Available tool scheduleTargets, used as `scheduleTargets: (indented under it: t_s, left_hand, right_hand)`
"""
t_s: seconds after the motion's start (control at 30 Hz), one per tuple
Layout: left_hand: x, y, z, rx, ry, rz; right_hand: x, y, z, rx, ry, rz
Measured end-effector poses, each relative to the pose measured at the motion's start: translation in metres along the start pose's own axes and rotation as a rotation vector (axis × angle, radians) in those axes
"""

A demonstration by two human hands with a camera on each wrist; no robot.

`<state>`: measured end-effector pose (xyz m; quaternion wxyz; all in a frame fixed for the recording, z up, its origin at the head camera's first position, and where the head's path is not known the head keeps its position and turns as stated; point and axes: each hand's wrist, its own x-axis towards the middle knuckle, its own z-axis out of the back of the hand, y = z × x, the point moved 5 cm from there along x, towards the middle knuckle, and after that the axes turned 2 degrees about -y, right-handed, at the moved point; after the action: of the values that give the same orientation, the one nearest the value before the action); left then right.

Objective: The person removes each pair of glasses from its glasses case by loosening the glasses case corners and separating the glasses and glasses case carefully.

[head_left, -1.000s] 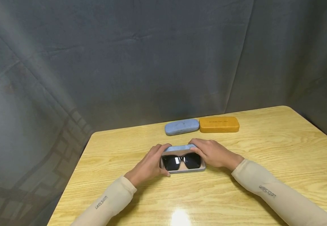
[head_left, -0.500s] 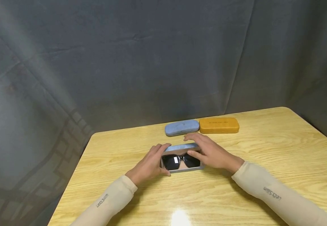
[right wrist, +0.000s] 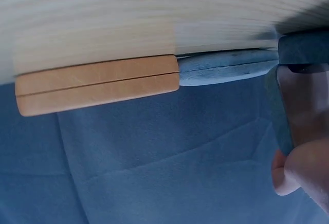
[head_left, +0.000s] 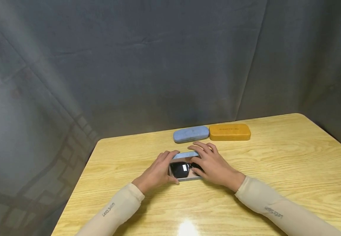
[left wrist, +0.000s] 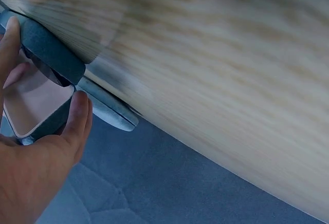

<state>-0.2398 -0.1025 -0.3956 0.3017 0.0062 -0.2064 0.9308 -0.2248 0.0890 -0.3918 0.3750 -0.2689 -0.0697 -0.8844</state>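
Observation:
A light-blue glasses case [head_left: 184, 155] lies with its lid raised on the table, its inside pale pink. Dark sunglasses [head_left: 179, 169] rest in its bottom half. The left hand [head_left: 157, 172] grips the case's left end, thumb along the front edge and fingers over the lid; the left wrist view shows the case [left wrist: 40, 100] between thumb and fingers. My right hand [head_left: 216, 167] spreads over the right half, with thumb and index fingertip beside the sunglasses' bridge and other fingers over the lid's top edge. It hides most of the right lens.
Behind the hands, a closed blue glasses case [head_left: 191, 134] and a closed orange glasses case [head_left: 230, 132] sit side by side near the back edge of the wooden table [head_left: 291, 157]. A dark grey cloth [head_left: 164, 65] hangs behind the table.
My right hand has let go of the case's right end and moved left over the sunglasses, up to their bridge. The left hand keeps its grip on the case.

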Motion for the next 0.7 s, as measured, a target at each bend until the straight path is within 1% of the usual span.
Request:
scheduleTargets:
  t_s: [0.17,0.4,0.7]
  left_hand:
    - [-0.0001,0.0014,-0.0012,0.008,-0.001,0.0]
    - [0.0,0.0019,-0.0005,0.027,-0.007,0.002]
    - [0.0,0.0025,-0.0006,0.032,0.004,0.011]
  right_hand:
    - [0.0008,0.0017,-0.0063,-0.015,-0.014,-0.007]
    - [0.0009,0.0059,-0.0063,0.006,-0.027,-0.006]
    - [-0.0039,0.0089,-0.0045,-0.018,-0.088,0.038]
